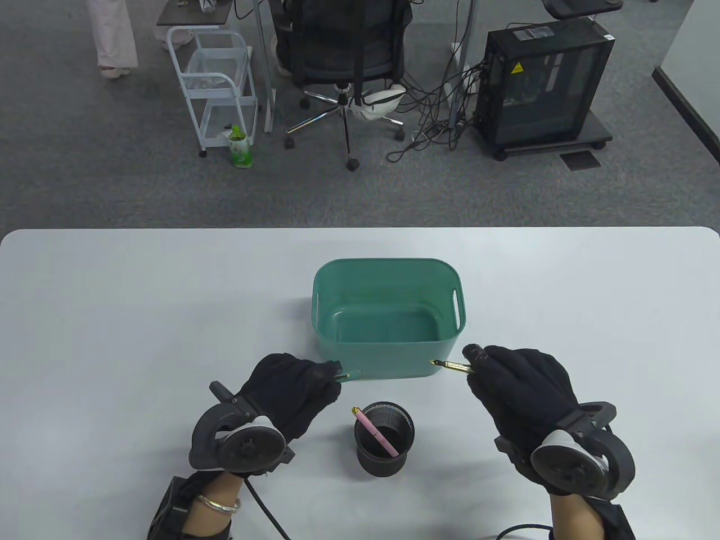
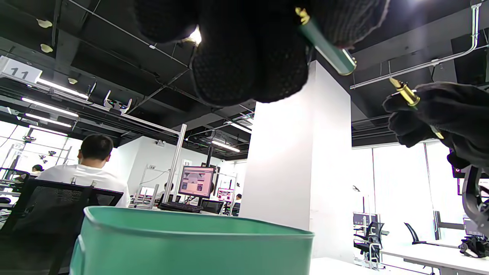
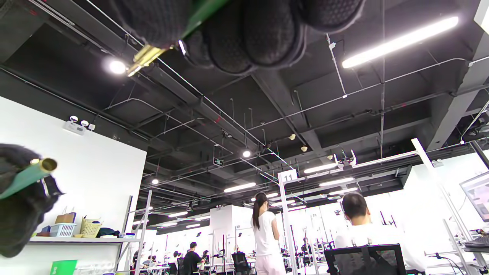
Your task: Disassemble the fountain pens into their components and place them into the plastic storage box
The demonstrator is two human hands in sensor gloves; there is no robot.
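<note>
The green storage box [image 1: 337, 281] stands mid-table, and nothing shows inside it. In front of its near wall, my left hand [image 1: 298, 388] grips the green pen cap [image 1: 351, 375], whose gold-rimmed open end [image 2: 329, 48] points right. My right hand [image 1: 517, 382] grips the uncapped green pen body, its gold nib section [image 1: 450, 367] pointing left toward the cap. A gap separates cap and nib. In the left wrist view the nib [image 2: 401, 89] shows at right; in the right wrist view the nib [image 3: 143, 57] sticks out from my fingers and the cap [image 3: 28, 176] shows at left.
A black mesh pen cup [image 1: 383, 439] stands between my hands near the table's front edge, holding a pink pen [image 1: 374, 430]. Past the table's far edge are an office chair [image 1: 343, 50], a white trolley [image 1: 216, 84] and a computer tower [image 1: 543, 84].
</note>
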